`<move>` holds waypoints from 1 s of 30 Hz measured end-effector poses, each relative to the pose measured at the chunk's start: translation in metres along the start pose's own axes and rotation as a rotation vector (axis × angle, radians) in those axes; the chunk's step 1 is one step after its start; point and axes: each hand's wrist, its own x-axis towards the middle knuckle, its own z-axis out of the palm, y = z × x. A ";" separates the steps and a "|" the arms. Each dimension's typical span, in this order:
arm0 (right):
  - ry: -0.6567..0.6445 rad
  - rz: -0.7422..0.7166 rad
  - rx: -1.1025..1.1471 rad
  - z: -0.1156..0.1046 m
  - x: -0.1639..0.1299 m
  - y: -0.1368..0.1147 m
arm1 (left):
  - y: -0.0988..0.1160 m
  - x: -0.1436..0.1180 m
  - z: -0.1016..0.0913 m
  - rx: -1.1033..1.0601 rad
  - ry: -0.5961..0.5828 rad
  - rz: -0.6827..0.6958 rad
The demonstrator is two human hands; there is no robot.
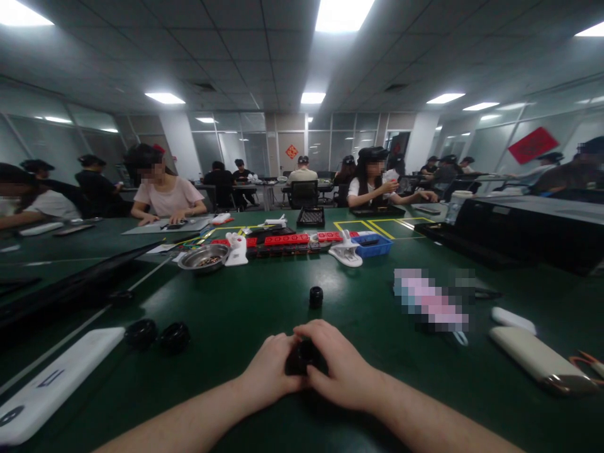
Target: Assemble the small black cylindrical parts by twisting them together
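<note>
My left hand (270,365) and my right hand (342,365) meet at the front middle of the green table. Between them is a dark, glossy round part (304,355), with fingers and thumbs curled around it from both sides. Most of it is hidden, and its exact kind cannot be made out. A small black ribbed cylindrical part (316,297) stands just beyond my hands. Off to the left, a black round part (141,332) and a second black round part (175,338) rest close together.
A metal bowl (204,258) of small pieces, white clamps (346,250), red-topped boxes (285,240) and a blue bin (375,245) line the table's middle. A white power bank (61,380) lies left, a beige case (538,358) right. Co-workers sit across the table.
</note>
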 end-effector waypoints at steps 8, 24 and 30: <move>0.058 0.136 -0.089 0.001 0.002 0.001 | 0.000 0.000 0.001 -0.004 0.020 0.005; 0.039 0.111 -0.045 0.003 0.002 0.002 | -0.002 0.000 0.001 -0.024 0.014 0.002; 0.038 0.029 -0.004 0.000 0.001 0.001 | -0.002 0.000 0.002 -0.016 0.022 0.016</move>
